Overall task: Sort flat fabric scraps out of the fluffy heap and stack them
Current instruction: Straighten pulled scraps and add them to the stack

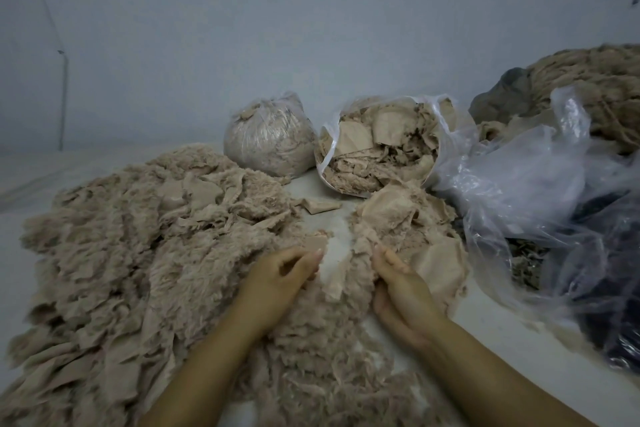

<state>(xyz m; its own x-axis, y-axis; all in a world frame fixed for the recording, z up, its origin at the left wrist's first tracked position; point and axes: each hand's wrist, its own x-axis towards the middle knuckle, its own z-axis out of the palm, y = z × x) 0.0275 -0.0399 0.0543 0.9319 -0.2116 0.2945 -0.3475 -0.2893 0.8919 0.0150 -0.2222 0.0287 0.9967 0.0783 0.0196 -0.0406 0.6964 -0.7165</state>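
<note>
Head view, one frame. Fluffy heap point(138, 253): beige plush offcuts spread wide over the pale work surface point(20, 225), from lower left to centre, reaching under both forearms. Flat fabric scraps point(194, 191): smooth beige pieces lying mixed on top of the heap; one loose scrap point(317, 206) lies apart on the bare surface. Smaller pile point(405, 225) of flat and furry pieces lies right of centre. Left hand point(280, 274): fingers curled, pinching a small flat scrap point(313, 241) at the heap's edge. Right hand point(398, 284): fingers curled round a strip of furry fabric point(360, 253) at the smaller pile's near edge. Tied clear bag point(266, 139) of scraps, rear centre. Open clear bag point(381, 149), filled with flat pieces, beside it. Crumpled loose plastic sheeting point(536, 184) at right. Mound of tan fabric point(595, 87), far right, behind the plastic.
</note>
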